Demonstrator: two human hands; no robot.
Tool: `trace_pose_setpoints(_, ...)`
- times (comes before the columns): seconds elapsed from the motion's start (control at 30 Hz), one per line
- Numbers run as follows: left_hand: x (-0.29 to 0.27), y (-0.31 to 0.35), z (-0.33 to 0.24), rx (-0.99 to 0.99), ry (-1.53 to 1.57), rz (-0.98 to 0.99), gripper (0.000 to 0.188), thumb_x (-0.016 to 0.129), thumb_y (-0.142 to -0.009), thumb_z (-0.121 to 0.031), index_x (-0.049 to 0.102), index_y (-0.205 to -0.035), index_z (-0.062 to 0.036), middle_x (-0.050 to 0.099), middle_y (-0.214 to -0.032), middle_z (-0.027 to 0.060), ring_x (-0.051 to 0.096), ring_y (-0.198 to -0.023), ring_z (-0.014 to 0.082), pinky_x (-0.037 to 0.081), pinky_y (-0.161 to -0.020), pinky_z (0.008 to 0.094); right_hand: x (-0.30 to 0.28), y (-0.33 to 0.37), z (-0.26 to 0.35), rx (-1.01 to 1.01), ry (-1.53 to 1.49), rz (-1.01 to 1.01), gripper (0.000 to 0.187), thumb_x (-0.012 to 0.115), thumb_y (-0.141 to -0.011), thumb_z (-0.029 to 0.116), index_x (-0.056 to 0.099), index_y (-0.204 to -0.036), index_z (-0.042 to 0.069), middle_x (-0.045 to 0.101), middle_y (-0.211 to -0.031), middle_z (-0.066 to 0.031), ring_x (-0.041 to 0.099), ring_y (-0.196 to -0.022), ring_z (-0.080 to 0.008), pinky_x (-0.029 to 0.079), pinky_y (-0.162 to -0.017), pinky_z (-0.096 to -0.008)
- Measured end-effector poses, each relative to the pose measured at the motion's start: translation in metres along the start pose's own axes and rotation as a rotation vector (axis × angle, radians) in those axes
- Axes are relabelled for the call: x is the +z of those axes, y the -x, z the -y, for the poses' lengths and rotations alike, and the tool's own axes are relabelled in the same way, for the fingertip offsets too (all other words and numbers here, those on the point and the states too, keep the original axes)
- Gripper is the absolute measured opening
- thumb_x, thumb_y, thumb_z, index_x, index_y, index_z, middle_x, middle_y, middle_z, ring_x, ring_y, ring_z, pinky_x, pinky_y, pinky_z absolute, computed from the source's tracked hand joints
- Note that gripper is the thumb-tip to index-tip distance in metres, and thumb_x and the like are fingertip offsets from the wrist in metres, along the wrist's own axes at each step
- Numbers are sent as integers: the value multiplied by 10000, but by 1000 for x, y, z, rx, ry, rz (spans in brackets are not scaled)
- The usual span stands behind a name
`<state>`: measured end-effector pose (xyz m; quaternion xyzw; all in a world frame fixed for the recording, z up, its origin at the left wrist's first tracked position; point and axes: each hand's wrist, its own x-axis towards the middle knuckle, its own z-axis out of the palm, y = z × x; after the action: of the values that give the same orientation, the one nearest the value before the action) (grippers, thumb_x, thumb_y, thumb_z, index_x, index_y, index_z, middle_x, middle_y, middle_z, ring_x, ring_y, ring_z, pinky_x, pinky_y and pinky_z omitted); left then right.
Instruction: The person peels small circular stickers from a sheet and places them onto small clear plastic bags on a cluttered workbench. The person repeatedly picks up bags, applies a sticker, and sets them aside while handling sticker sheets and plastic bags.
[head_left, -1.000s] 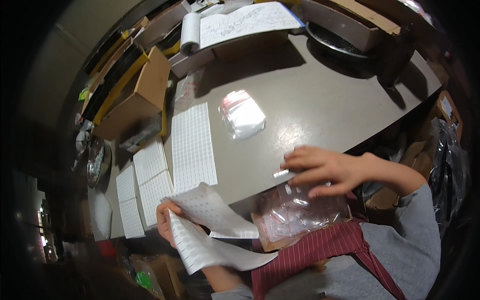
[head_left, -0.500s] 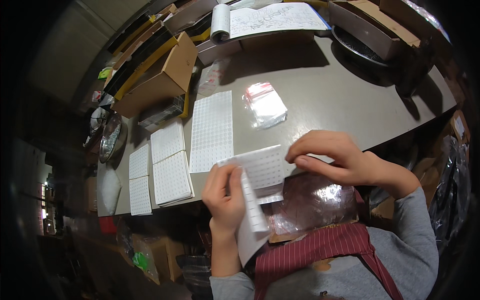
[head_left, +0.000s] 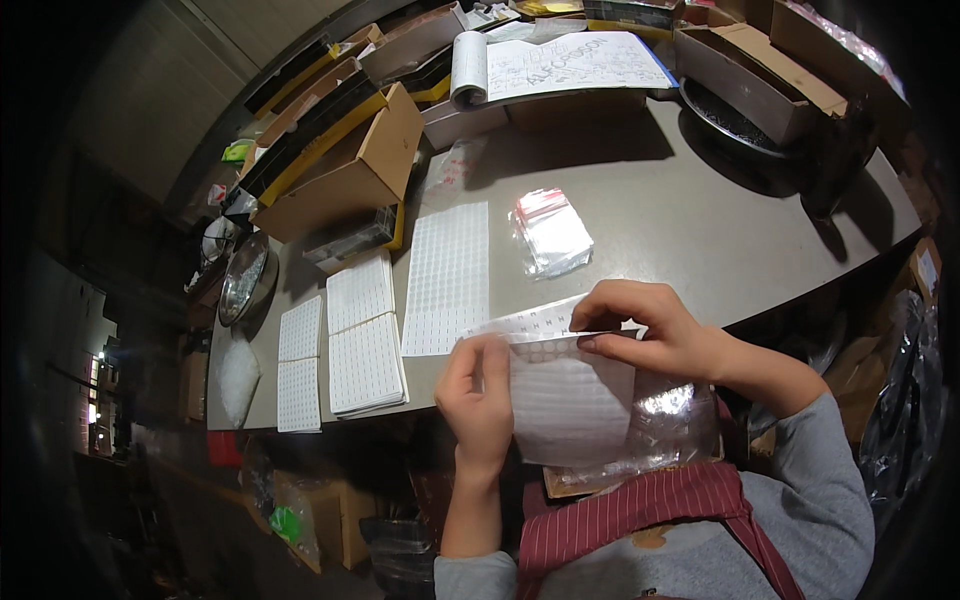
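Between my hands hangs a folded white label sheet (head_left: 572, 405), its back toward me and a printed strip showing along the top. My left hand (head_left: 476, 402) is closed on its left edge, thumb against the paper. With finger and thumb, my right hand (head_left: 650, 328) pinches the sheet near its upper right. Just beyond my left hand, another sheet of round labels (head_left: 447, 285) lies flat on the table. To its left are a thick banded stack of label sheets (head_left: 364, 345) and a smaller banded stack (head_left: 300, 370).
Clear zip bags (head_left: 553, 235) lie mid-table on the grey tabletop (head_left: 680, 240). An open cardboard box (head_left: 345, 175) stands at the left, near a metal bowl (head_left: 246, 280). A notepad (head_left: 570, 62) and dark round pan (head_left: 735, 125) sit at the back. Below the sheet is a plastic-wrapped package (head_left: 680, 410).
My right hand has moved from beside the sheet onto its upper edge. The flap beside my left hand has swung out, so the sheet now spans both hands. The view has shifted slightly.
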<state>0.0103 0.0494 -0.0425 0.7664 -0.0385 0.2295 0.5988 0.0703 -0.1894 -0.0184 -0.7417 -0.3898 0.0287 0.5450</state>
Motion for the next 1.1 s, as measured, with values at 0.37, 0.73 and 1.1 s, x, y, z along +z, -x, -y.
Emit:
trace_pose_setpoints(0.37,3,-2,-18,-254,309,182,148,746,-921,-39,706,-1039,41,704,-976,63,641,-853,114,516,-745,246,12,4,-13,-292,246,-114,313,742,-808,37,680,-1115,19,647,-980,-124,680,-857,-286,560,-746,-357)
trace_pose_setpoints(0.73,17,-2,-13,104,-5,106,111,752,-895,-14,712,-985,39,677,-907,88,669,-799,145,529,-686,254,2,-7,-18,91,-47,30,233,734,-887,134,693,-1071,-2,710,-1005,-122,688,-919,-231,541,-821,-339)
trace_pose_setpoints(1.1,65,-39,2,107,-99,384,125,739,-878,-117,706,-918,-3,665,-820,103,601,-693,217,476,-653,325,-53,-70,-101,-171,821,369,632,456,-1079,368,328,-1541,-44,283,-1631,-236,248,-1526,-377,185,-1270,-448)
